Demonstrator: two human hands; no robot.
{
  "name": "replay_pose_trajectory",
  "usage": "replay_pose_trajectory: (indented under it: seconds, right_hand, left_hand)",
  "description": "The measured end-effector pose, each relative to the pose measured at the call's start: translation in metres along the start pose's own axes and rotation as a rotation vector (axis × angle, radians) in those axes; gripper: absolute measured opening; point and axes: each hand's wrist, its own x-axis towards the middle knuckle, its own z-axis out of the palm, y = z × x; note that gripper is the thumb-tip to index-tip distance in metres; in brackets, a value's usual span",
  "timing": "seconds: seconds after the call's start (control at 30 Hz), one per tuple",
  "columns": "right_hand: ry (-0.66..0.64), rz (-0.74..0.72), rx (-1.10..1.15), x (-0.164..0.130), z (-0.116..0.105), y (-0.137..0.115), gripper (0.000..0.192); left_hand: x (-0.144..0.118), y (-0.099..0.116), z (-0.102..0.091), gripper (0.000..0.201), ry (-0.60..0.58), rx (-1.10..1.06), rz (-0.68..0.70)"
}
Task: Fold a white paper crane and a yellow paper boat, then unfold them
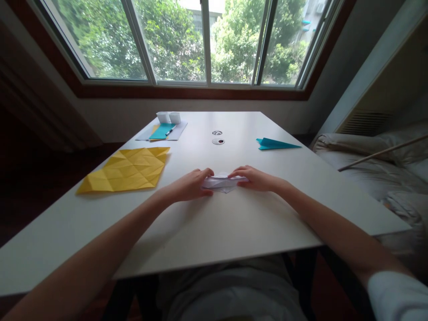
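A folded piece of white paper [221, 182] lies at the middle of the white table, with a small pointed part toward me. My left hand [194, 185] grips its left end, thumb on the near side and fingers on the far side. On the right end, my right hand [256, 178] holds the paper between thumb and fingers. Parts of both ends are hidden under the fingers.
Left on the table [214, 240] lies a creased yellow sheet [130, 167]. A blue paper plane [276, 143] rests at right. Farther back are white paper boxes [163, 117], a blue sheet [162, 131], a pen [170, 130] and two round table inserts [218, 141].
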Motion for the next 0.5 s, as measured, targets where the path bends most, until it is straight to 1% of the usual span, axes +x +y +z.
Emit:
replay_pose_trajectory:
  seconds: [0.13, 0.3, 0.37, 0.5]
  right_hand:
    - [0.001, 0.014, 0.001, 0.0, 0.001, -0.002, 0.036]
    - [0.014, 0.011, 0.002, 0.0, 0.002, -0.001, 0.034]
    - [0.021, 0.01, -0.002, 0.0, 0.002, 0.0, 0.033]
    - [0.032, 0.016, -0.015, 0.0, 0.003, -0.001, 0.031]
  left_hand:
    - [0.003, -0.008, 0.005, 0.048, 0.024, -0.099, -0.001]
    - [0.005, -0.015, 0.005, 0.052, 0.023, -0.224, 0.074]
    - [0.006, -0.014, 0.004, 0.052, 0.025, -0.228, 0.107]
    - [0.006, -0.01, 0.001, 0.045, 0.03, -0.155, 0.191]
